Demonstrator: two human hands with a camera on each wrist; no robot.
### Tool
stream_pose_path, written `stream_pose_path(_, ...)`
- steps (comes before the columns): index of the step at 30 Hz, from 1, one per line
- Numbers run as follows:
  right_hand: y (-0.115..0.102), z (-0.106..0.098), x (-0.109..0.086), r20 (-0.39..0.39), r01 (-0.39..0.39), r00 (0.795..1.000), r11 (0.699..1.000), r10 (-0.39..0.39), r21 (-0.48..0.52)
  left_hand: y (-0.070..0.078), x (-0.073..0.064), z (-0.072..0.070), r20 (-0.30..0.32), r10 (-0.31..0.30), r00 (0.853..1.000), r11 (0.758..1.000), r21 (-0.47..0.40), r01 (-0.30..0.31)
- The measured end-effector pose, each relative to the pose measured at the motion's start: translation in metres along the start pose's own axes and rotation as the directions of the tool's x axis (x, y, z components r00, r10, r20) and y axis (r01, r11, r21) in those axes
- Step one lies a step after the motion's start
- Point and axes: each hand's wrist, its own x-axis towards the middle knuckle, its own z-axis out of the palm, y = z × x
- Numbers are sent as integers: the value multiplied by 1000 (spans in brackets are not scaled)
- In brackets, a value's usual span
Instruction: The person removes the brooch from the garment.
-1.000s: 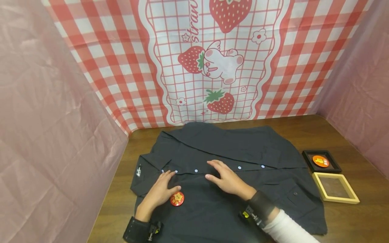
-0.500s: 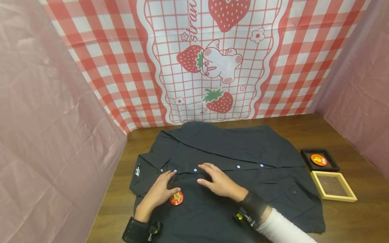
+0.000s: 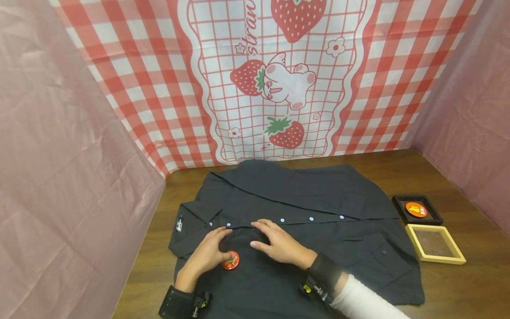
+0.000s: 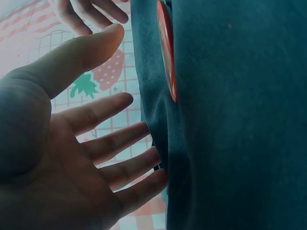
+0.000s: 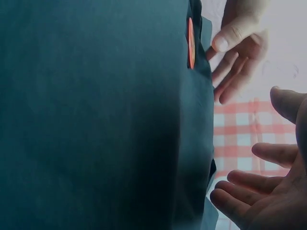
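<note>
A dark button-up shirt (image 3: 318,190) lies spread flat on the table, its collar at the left. On its front sits a round red badge (image 3: 232,264) with a yellow star design; the left wrist view shows this badge (image 4: 168,52) edge-on against the cloth. My left hand (image 3: 207,253) is over the shirt near the collar, fingers loosely extended, its thumb overlapping the badge in the head view. To the right of the badge my right hand (image 3: 280,243) hovers over the button line, fingers spread and holding nothing. In the right wrist view its fingers (image 5: 254,182) stand apart from the cloth.
At the table's right lies a black square frame (image 3: 398,212) with an orange round badge (image 3: 416,209) in it. A pale wooden frame (image 3: 454,259) lies just in front. A red checked strawberry cloth (image 3: 378,88) hangs behind, with pink drapes (image 3: 79,177) at both sides.
My right hand has moved left toward the badge, uncovering a shirt button behind it. My left hand has barely shifted; its thumb now overlaps the badge more.
</note>
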Motion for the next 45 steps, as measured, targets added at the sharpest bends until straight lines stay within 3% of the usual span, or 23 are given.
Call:
stream_pose_path(9,-6,8,-1,21,9,1000,1000,-9,-17,-1,-3,1,-1,11,1000,1000,17,-11)
stream_pose_path(19,-14,14,-2,47,10,999,999,-8,-35,-1,-5,0,21,-37,999,998,44,36)
stream_pose_path(31,-18,20,2,31,51,998,995,-49,-84,-3,-5,1,-43,35,998,998,44,-33)
stream_pose_path(40,-23,25,9,129,97,988,987,-80,-128,-4,-6,-1,24,39,999,998,39,-40)
stream_pose_path(45,-30,24,17,182,150,976,973,-118,-177,-5,-6,0,32,69,997,997,35,-70)
